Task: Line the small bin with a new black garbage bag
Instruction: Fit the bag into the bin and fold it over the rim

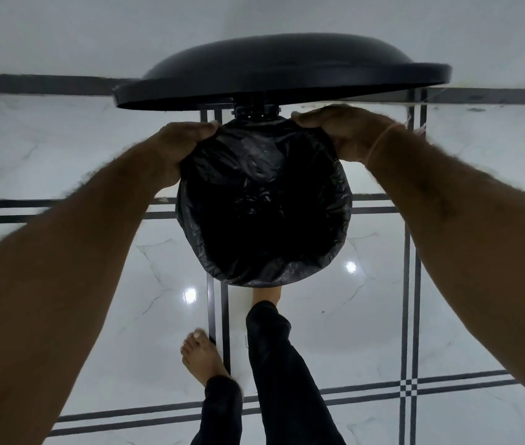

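Gripping crinkled glossy black bag point(264, 203) at far rim: left hand point(177, 149), right hand point(335, 130), fingers curled over plastic. Round bin, domed lid point(280, 75) raised. Bare polished tile floor point(383, 316) around.

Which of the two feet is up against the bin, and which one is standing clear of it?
The right foot reaches under the bag-lined bin, apparently on a pedal, since the lid is up. The left foot stands flat on the tiles, clear of it.

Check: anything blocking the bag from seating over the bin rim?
Nothing visible. The lid is raised clear at the back, and both the left hand and right hand already hold the black bag at the far rim.
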{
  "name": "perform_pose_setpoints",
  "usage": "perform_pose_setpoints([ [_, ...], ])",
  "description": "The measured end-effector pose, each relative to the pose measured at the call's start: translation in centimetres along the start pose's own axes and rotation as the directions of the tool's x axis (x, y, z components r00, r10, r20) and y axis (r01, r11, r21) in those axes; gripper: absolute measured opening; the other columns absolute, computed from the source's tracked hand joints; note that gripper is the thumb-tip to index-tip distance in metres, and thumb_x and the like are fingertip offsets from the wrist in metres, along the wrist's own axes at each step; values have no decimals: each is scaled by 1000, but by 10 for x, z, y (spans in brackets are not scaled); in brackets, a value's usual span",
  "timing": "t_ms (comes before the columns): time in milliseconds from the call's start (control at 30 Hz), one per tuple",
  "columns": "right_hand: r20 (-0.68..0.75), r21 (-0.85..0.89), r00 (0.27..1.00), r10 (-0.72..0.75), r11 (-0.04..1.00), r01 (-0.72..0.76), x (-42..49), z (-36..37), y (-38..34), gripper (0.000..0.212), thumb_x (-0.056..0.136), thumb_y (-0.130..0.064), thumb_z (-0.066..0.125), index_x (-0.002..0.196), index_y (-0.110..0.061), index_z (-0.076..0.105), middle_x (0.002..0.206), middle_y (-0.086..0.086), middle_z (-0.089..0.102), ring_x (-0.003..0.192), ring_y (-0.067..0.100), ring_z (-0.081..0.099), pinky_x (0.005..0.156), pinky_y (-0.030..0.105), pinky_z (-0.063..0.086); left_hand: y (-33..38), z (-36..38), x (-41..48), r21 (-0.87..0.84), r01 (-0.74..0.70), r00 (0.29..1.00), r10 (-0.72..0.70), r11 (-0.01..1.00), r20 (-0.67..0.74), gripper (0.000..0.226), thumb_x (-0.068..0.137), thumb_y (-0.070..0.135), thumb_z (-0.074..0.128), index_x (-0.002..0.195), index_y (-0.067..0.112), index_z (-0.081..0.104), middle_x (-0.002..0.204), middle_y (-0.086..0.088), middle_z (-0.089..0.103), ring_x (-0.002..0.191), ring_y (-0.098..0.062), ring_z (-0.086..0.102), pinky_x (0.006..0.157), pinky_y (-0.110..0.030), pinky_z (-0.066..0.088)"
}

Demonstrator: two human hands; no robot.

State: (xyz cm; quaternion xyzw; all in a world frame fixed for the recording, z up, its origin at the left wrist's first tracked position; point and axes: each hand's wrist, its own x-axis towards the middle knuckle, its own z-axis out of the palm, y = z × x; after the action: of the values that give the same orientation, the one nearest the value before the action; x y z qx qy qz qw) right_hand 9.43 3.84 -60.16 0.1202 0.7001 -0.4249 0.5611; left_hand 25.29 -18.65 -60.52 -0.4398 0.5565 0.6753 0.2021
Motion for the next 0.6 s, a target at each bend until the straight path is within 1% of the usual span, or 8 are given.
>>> perform_pose_setpoints([
  [67,7,-36,1000,10,999,-10,-1,-3,0,29,101,-31,65,117,-7,70,103,8,78,87,17,77,78,30,64,3,2,-2,-5,61,998,-61,998,19,37,98,37,66,119,7,72,114,-8,76,85,-17,77,67,-25,60],
  [133,-25,-34,999,-34,999,33,-3,-4,0,30,102,-33,63,116,-7,71,101,7,78,86,17,78,78,30,63,2,0,-4,-1,39,999,-39,999,22,40,99,45,63,115,10,72,109,-6,75,82,-15,77,66,-24,60],
  [233,-201,-36,972,-121,993,116,-10,0,12,29,101,-42,63,102,-14,72,90,0,72,76,13,68,69,27,53,-6,-6,-14,-64,41,997,-45,997,-62,42,99,57,56,105,19,73,103,2,71,89,-15,67,77,-28,52],
  [300,-390,-93,912,-126,991,98,-15,-3,31,34,96,-48,66,82,-17,67,79,1,61,71,16,56,69,28,45,-21,-9,-23,-112,122,977,-139,986,-159,36,98,57,57,95,23,69,97,5,66,85,-15,60,73,-29,47],
  [367,-468,-62,880,-77,997,54,-23,-4,48,41,92,-52,65,73,-16,65,74,4,57,72,21,55,72,35,46,-38,-12,-35,-132,173,962,-196,976,-188,29,98,51,60,89,24,66,93,4,62,83,-18,56,69,-31,46],
  [500,-407,158,909,88,987,-25,-44,1,60,39,100,-48,62,105,-9,67,81,1,61,69,16,57,59,28,48,-59,-18,-44,-206,128,962,-172,970,-212,24,98,42,66,85,22,67,84,3,68,79,-19,63,55,-29,52],
  [533,-409,176,906,105,984,-34,-46,1,62,41,100,-49,61,108,-9,66,82,0,62,69,15,57,57,28,47,-61,-17,-43,-219,137,958,-185,966,-219,23,98,42,67,88,21,68,86,4,69,80,-18,64,57,-32,53],
  [600,-411,221,906,103,975,-11,-47,0,65,51,100,-54,58,118,-7,67,103,3,70,88,19,65,66,32,52,-64,-12,-43,-258,173,951,-229,951,-208,25,99,45,64,93,21,68,91,5,69,84,-15,63,66,-35,54],
])
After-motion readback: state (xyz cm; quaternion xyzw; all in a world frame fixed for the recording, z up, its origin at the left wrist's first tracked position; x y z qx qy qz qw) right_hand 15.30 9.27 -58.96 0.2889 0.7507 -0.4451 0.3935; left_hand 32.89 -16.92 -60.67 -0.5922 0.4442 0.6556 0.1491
